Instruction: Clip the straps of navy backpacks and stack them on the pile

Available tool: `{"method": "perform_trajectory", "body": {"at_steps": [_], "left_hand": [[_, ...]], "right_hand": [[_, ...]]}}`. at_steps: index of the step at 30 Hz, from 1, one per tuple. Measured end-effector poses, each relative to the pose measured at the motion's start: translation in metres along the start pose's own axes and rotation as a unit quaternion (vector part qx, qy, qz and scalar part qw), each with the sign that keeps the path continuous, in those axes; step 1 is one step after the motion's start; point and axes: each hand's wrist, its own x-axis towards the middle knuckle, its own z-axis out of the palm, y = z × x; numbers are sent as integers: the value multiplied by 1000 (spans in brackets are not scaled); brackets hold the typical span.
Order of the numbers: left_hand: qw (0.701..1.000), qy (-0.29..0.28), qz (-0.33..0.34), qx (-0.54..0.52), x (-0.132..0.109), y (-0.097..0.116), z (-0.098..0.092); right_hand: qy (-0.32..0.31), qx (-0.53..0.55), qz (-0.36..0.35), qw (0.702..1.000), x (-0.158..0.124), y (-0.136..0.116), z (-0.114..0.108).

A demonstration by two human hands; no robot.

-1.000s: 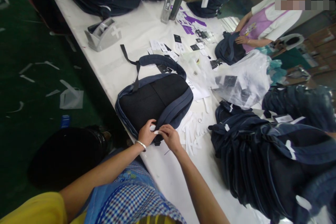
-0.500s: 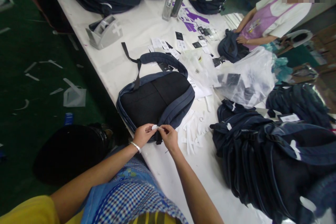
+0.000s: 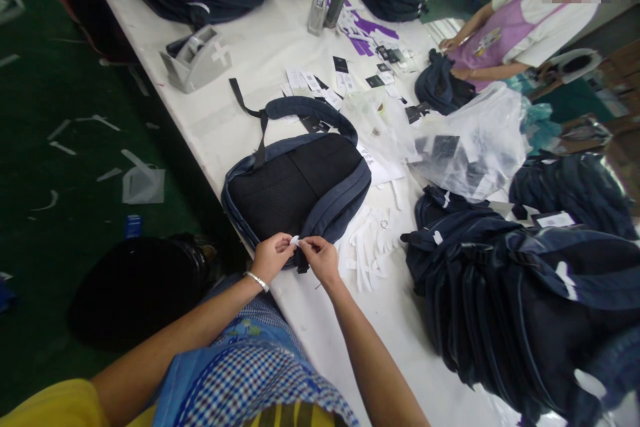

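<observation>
A navy and black backpack (image 3: 295, 183) lies flat on the white table (image 3: 260, 53), back panel up, straps toward the far side. My left hand (image 3: 270, 255) and my right hand (image 3: 320, 259) meet at its near edge. Both pinch a small white sticker (image 3: 295, 240) between thumb and fingers, right over a dark strap end (image 3: 301, 263). A silver bangle sits on my left wrist.
White paper strips (image 3: 370, 243) lie right of my hands. A pile of navy backpacks (image 3: 515, 293) fills the right side, more at the far end. A clear plastic bag (image 3: 470, 147), tags and a tape dispenser (image 3: 196, 59) lie on the table. Another person (image 3: 505, 33) handles a bag opposite.
My hands stay pinched on the sticker at the backpack's near edge, shifting only slightly. The person opposite has moved one hand up off the dark bag.
</observation>
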Motion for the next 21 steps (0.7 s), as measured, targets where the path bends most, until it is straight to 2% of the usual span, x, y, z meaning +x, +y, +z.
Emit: {"method": "perform_trajectory", "body": {"at_steps": [4,8,11,16,21], "left_hand": [[999,-5,16,35,-3,5,0],[997,-24,32,60,-5,8,-1],[999,-17,19,42,-5,7,-1],[1000,1,-11,6,-4,5,1],[1000,-8,6,15,-6,4,1]], "right_hand": [[12,-17,-1,1000,-3,-4,0],[9,17,-6,1000,-3,-4,-1],[10,26,-12,1000,-4,-3,1],[52,-7,6,999,-6,-5,7],[19,11,-9,1000,-5,-1,4]]}}
